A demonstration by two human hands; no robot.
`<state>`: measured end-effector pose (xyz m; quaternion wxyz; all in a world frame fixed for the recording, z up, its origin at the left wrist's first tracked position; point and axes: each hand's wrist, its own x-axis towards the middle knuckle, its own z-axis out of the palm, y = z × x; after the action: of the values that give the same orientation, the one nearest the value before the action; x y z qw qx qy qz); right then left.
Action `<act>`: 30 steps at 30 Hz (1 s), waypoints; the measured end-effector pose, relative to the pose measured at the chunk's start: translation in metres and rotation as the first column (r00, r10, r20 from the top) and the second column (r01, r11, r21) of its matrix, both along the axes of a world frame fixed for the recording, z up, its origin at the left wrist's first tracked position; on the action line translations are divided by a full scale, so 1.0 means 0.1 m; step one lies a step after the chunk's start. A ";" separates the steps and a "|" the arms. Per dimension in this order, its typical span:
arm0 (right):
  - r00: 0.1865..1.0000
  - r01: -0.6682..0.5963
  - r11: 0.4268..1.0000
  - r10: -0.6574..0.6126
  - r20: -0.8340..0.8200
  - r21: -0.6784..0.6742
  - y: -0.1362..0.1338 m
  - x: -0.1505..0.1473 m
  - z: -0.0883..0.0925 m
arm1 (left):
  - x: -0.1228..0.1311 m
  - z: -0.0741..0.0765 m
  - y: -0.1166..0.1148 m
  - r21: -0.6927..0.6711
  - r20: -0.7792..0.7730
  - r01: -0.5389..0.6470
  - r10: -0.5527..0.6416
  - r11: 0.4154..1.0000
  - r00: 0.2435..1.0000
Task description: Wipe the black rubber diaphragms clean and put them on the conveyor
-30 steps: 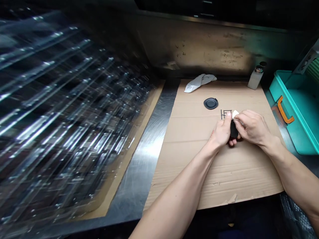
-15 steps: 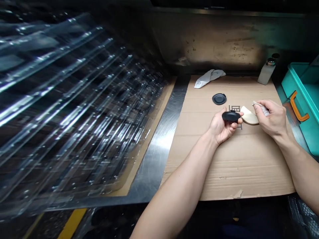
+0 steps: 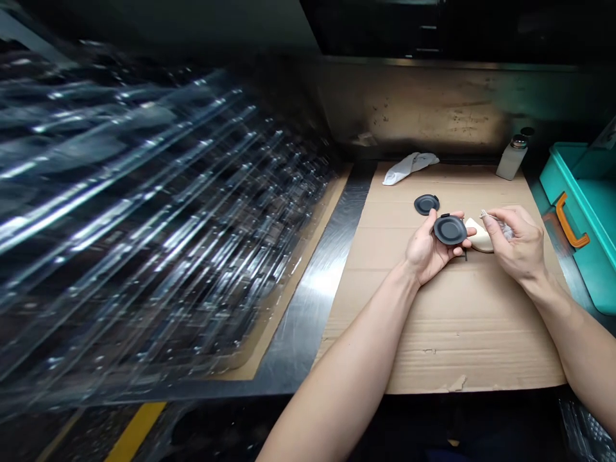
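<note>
My left hand [image 3: 428, 253] holds a small black dished plastic part [image 3: 450, 230] by its edges, its recessed face turned up toward me. Bunched in the closed fingers of my right hand [image 3: 520, 244] is a white cloth [image 3: 504, 230], with a tip sticking out past the thumb. Between the two hands a cream-coloured pad [image 3: 479, 236] lies on the cardboard, partly covered by my right hand. A second black dished part [image 3: 426, 204] rests on the cardboard just beyond my left hand.
Stacked clear plastic trays [image 3: 168, 256] fill the left side. Cardboard [image 3: 433, 346] covers the metal bench [image 3: 308, 301]. At the back are a crumpled white cloth [image 3: 409, 168] and a bottle with a metal top [image 3: 512, 157]. A teal bin [image 3: 597, 256] with an orange handle stands right.
The black part in my left hand has tipped so its recessed face shows. My right hand has moved slightly left with the cloth, closer to the part. The camera view has shifted.
</note>
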<state>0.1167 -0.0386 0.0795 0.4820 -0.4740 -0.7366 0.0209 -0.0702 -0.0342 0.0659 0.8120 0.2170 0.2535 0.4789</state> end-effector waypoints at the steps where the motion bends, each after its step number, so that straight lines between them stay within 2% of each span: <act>1: 1.000 0.003 1.000 -0.003 -0.009 -0.003 0.02 0.01 -0.02 | -0.01 0.00 0.01 0.000 0.018 -0.002 0.003 1.000 1.000; 7: 0.997 0.044 0.999 -0.045 -0.058 -0.024 0.11 0.09 -0.11 | -0.02 0.01 0.01 -0.042 0.089 -0.027 0.031 0.999 0.996; 12: 0.993 0.074 0.994 -0.080 -0.081 -0.077 0.08 0.06 -0.11 | -0.03 -0.01 0.02 -0.010 0.113 -0.040 0.041 0.999 0.993; 15: 0.983 0.166 0.981 -0.172 -0.060 -0.101 0.13 0.14 -0.11 | -0.04 -0.03 0.04 -0.002 0.133 -0.060 0.060 0.998 0.989; 18: 0.948 0.318 0.921 -0.311 0.065 -0.225 0.23 0.32 -0.11 | -0.05 -0.04 0.06 -0.020 0.124 -0.100 0.102 0.995 0.987; 21: 0.867 0.480 0.800 -0.371 0.332 -0.360 0.27 0.49 -0.10 | -0.07 -0.05 0.09 -0.043 0.122 -0.134 0.139 0.990 0.983; 23: 0.790 0.567 0.749 -0.375 0.485 -0.343 0.24 0.53 -0.08 | -0.10 -0.07 0.12 -0.051 0.134 -0.169 0.174 0.984 0.975; 25: 0.738 0.589 0.774 -0.398 0.544 -0.233 0.17 0.49 -0.08 | -0.13 -0.08 0.14 -0.059 0.144 -0.213 0.219 0.975 0.965; 27: 0.760 0.499 0.858 -0.367 0.536 -0.120 0.10 0.38 -0.09 | -0.15 -0.10 0.17 -0.068 0.153 -0.244 0.251 0.968 0.956; 29: 0.808 0.326 0.936 -0.202 0.554 -0.133 0.05 0.24 -0.12 | -0.17 -0.11 0.18 -0.076 0.167 -0.254 0.263 0.964 0.950; 30: 0.812 0.248 0.951 -0.099 0.575 -0.186 0.04 0.17 -0.14 | -0.16 -0.12 0.19 -0.080 0.176 -0.254 0.264 0.964 0.948</act>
<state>0.1338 -0.0350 0.0650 0.1812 -0.5824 -0.7894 -0.0694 -0.0866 -0.0154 0.0542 0.7678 0.1136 0.2168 0.5921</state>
